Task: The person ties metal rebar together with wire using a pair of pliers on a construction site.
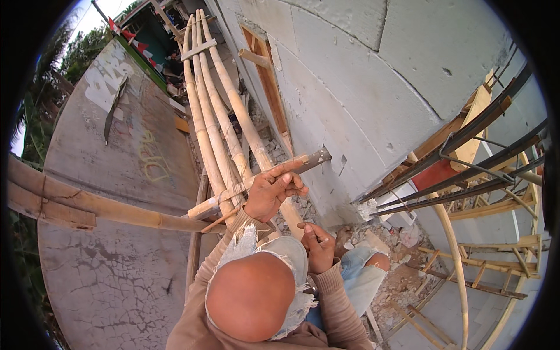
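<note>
My left hand is over a short bamboo crosspiece, whose far end meets the block wall. Its forefinger stretches along the crosspiece while thumb and other fingers curl together; whatever they pinch is too small to make out. Lower and to the right, my right hand is closed in a pinch above my thighs, and any thin thing in it cannot be told. Beneath the crosspiece several long bamboo poles run away from me side by side. A bare knee shows through torn jeans between my forearms.
A grey block wall rises at the right, with a wooden frame set in it. Dark steel bars jut out near right. A thick bamboo rail enters from the left, before a cracked concrete surface. Rubble lies below.
</note>
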`<state>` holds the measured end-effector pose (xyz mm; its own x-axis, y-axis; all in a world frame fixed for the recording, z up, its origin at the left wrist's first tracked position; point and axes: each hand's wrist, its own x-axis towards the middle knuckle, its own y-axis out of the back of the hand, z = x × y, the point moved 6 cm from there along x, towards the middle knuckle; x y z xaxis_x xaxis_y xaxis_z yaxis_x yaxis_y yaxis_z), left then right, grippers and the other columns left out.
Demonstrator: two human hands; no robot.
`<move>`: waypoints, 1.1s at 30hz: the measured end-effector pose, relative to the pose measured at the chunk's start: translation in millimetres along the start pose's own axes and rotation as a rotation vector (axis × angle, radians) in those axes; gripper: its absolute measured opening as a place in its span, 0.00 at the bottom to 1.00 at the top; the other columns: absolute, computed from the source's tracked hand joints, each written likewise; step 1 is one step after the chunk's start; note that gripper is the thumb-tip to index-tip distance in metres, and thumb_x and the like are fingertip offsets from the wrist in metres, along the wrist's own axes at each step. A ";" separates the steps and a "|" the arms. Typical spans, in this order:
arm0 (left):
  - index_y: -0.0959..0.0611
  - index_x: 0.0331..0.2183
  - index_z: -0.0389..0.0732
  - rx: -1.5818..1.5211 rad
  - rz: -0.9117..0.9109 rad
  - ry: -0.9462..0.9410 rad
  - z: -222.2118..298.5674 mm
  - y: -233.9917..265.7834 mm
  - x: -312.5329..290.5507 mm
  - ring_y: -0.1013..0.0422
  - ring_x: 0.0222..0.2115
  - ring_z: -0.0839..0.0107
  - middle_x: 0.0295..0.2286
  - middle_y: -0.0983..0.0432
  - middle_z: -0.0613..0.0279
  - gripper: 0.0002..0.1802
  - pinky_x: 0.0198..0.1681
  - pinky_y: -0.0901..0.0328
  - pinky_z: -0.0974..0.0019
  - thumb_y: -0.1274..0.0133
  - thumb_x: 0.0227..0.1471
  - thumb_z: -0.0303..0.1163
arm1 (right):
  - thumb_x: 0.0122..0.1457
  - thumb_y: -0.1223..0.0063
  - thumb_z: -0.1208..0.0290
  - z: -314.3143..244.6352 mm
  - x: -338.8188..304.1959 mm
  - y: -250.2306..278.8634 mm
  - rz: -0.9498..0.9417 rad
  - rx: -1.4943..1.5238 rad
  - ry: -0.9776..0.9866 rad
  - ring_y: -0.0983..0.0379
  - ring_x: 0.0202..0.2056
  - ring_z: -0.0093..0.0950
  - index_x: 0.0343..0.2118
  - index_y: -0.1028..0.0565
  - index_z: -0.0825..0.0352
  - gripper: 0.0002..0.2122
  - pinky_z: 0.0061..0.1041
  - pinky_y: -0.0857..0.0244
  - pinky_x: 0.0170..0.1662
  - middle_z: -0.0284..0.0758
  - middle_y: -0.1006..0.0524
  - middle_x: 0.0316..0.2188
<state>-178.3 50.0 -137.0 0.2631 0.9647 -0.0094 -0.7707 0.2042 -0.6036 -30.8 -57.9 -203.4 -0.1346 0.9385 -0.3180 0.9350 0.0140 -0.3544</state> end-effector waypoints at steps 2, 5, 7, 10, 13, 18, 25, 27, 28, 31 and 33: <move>0.30 0.57 0.27 0.153 0.071 -0.027 8.9 -2.0 -1.2 0.22 0.35 0.62 0.33 0.22 0.56 0.25 0.43 0.26 0.59 0.47 0.62 0.30 | 0.67 0.49 0.66 7.3 0.9 7.0 0.003 -0.037 0.026 0.38 0.20 0.15 0.43 0.20 0.71 0.13 0.18 0.43 0.24 0.24 0.30 0.19; 0.31 0.57 0.25 0.341 0.177 -0.100 16.3 -14.4 -5.8 0.21 0.33 0.63 0.32 0.21 0.55 0.27 0.40 0.25 0.61 0.46 0.61 0.28 | 0.67 0.49 0.67 1.0 -1.0 9.6 0.105 -0.206 0.154 0.34 0.20 0.17 0.43 0.19 0.71 0.12 0.19 0.39 0.24 0.27 0.27 0.19; 0.31 0.57 0.25 0.487 0.242 -0.145 16.3 -17.1 -7.7 0.21 0.32 0.64 0.32 0.21 0.55 0.27 0.39 0.24 0.62 0.46 0.61 0.28 | 0.67 0.49 0.67 -10.1 -4.6 6.9 0.203 -0.355 0.293 0.31 0.21 0.18 0.43 0.19 0.71 0.12 0.21 0.36 0.26 0.31 0.24 0.20; 0.31 0.57 0.25 0.607 0.318 -0.183 17.8 -16.0 -9.3 0.21 0.31 0.65 0.31 0.20 0.55 0.26 0.38 0.24 0.63 0.49 0.63 0.30 | 0.66 0.48 0.68 -27.1 -12.2 3.9 0.290 -0.514 0.450 0.27 0.23 0.19 0.43 0.19 0.71 0.12 0.23 0.33 0.29 0.37 0.21 0.23; 0.29 0.56 0.25 0.479 0.351 -0.176 19.7 -16.4 -9.3 0.21 0.30 0.65 0.30 0.20 0.55 0.24 0.38 0.23 0.63 0.51 0.65 0.32 | 0.66 0.48 0.68 -33.4 -16.0 3.6 0.276 -0.511 0.446 0.26 0.24 0.20 0.42 0.19 0.71 0.12 0.24 0.32 0.30 0.39 0.20 0.24; 0.22 0.49 0.28 0.222 0.247 -0.106 19.7 -8.0 -5.7 0.20 0.30 0.64 0.29 0.18 0.54 0.18 0.36 0.22 0.61 0.50 0.64 0.33 | 0.67 0.47 0.66 -15.2 -10.5 8.7 0.138 -0.404 0.282 0.32 0.22 0.17 0.41 0.19 0.71 0.12 0.21 0.35 0.28 0.32 0.23 0.21; 0.23 0.40 0.36 -0.172 0.346 -0.081 11.2 -4.1 -6.6 0.33 0.20 0.78 0.22 0.32 0.70 0.13 0.26 0.32 0.72 0.54 0.67 0.37 | 0.67 0.48 0.63 7.7 -7.1 13.6 -0.065 -0.109 0.020 0.36 0.24 0.14 0.41 0.20 0.72 0.14 0.17 0.41 0.27 0.24 0.27 0.22; 0.24 0.39 0.37 -0.279 0.366 -0.131 13.4 -2.1 -4.1 0.43 0.17 0.82 0.20 0.38 0.73 0.13 0.20 0.42 0.77 0.54 0.67 0.37 | 0.67 0.48 0.63 1.4 -7.1 8.3 -0.031 -0.144 0.126 0.33 0.27 0.14 0.42 0.20 0.72 0.15 0.16 0.38 0.30 0.26 0.25 0.25; 0.24 0.39 0.37 -0.283 0.391 -0.151 16.2 0.3 -2.4 0.46 0.16 0.83 0.20 0.39 0.73 0.13 0.18 0.46 0.77 0.54 0.67 0.37 | 0.67 0.49 0.64 4.1 -5.5 2.8 -0.076 -0.150 0.140 0.31 0.29 0.15 0.42 0.20 0.72 0.14 0.17 0.36 0.32 0.27 0.23 0.27; 0.25 0.40 0.37 -0.302 0.438 -0.202 28.9 10.9 1.9 0.51 0.16 0.85 0.20 0.41 0.73 0.12 0.16 0.55 0.78 0.53 0.66 0.37 | 0.68 0.49 0.67 10.3 -2.7 -16.7 -0.203 -0.091 0.100 0.27 0.34 0.16 0.43 0.21 0.72 0.13 0.17 0.33 0.39 0.30 0.20 0.32; 0.26 0.39 0.37 -0.329 0.422 -0.220 32.5 12.5 13.1 0.51 0.16 0.85 0.20 0.41 0.73 0.12 0.15 0.56 0.79 0.53 0.66 0.37 | 0.68 0.50 0.69 9.2 -1.7 -24.4 -0.263 0.048 -0.027 0.26 0.37 0.18 0.43 0.21 0.73 0.12 0.18 0.32 0.43 0.32 0.19 0.35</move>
<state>-203.3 70.6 -118.7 -0.1817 0.9705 -0.1586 -0.5525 -0.2342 -0.7999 -56.4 -63.0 -202.3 -0.3806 0.8951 -0.2322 0.8501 0.2397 -0.4689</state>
